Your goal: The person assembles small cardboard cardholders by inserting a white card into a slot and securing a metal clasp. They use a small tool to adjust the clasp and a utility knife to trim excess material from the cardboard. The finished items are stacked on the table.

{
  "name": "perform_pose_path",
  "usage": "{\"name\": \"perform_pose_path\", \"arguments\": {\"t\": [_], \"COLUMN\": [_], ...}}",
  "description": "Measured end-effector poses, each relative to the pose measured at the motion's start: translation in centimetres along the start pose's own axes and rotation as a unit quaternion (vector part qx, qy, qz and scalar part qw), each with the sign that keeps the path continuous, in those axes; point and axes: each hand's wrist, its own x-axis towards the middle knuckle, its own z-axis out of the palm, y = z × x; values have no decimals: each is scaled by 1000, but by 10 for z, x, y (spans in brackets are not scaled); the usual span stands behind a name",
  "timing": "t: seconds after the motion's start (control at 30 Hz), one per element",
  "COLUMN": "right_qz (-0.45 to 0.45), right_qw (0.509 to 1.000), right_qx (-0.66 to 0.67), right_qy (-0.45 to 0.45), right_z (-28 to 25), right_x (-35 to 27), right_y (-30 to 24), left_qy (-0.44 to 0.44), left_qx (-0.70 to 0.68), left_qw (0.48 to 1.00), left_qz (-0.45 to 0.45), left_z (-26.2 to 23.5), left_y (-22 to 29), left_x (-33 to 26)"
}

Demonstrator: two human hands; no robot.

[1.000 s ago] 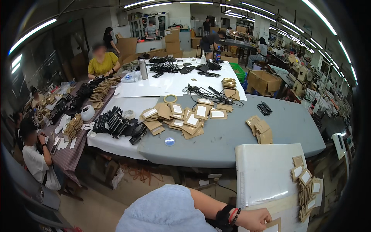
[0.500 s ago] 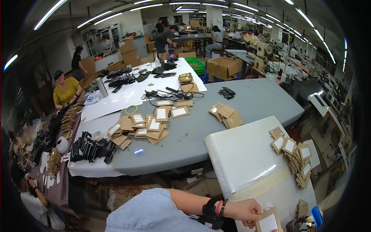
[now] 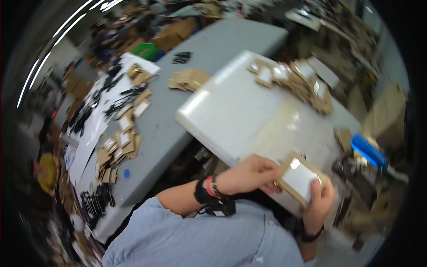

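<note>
A flat tan piece with a white rectangular panel (image 3: pixel 300 179) is tilted in front of me, low over the white work surface. My right hand (image 3: pixel 319 200) grips its right side, thumb laid over the front face. At its left edge are the curled, pinched fingers of my left hand (image 3: pixel 253 174), slightly smeared by motion. Similar tan pieces with white panels (image 3: pixel 307 89) lie heaped at the far side of the white surface (image 3: pixel 231 104).
A long grey table (image 3: pixel 222 49) beyond carries a fanned tan stack (image 3: pixel 189 79), black pieces (image 3: pixel 182 57) and another tan heap (image 3: pixel 122 142). To my right are a sewing machine's dark parts (image 3: pixel 356 178), a blue object (image 3: pixel 369 151) and a cardboard box (image 3: pixel 387 111).
My view has swung right and downward. The tan piece and both hands now show higher in the picture, and my right hand, mostly cut off before, is in full view.
</note>
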Motion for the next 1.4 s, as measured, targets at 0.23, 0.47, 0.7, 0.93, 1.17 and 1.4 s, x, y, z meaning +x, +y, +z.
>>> {"name": "perform_pose_path", "arguments": {"t": [0.23,0.47,0.7,0.93,1.17,1.4], "right_qz": [28,16,8,27,33,37], "right_qw": [992,992,995,995,995,996], "right_qx": [125,124,96,100,97,77], "right_qy": [14,13,14,-6,-2,-31], "right_z": [-13,-19,-24,-27,-29,-30], "right_x": [-12,-17,-18,-16,-17,-23], "right_y": [-3,7,4,3,3,-2], "left_qy": [31,39,17,11,-5,5], "left_qx": [31,57,88,102,99,78], "left_qw": [999,998,996,995,995,997], "left_qz": [12,7,-4,-19,22,6], "left_z": [25,30,25,27,31,25], "left_y": [11,11,10,13,8,-1], "left_x": [-2,5,9,9,12,12]}}
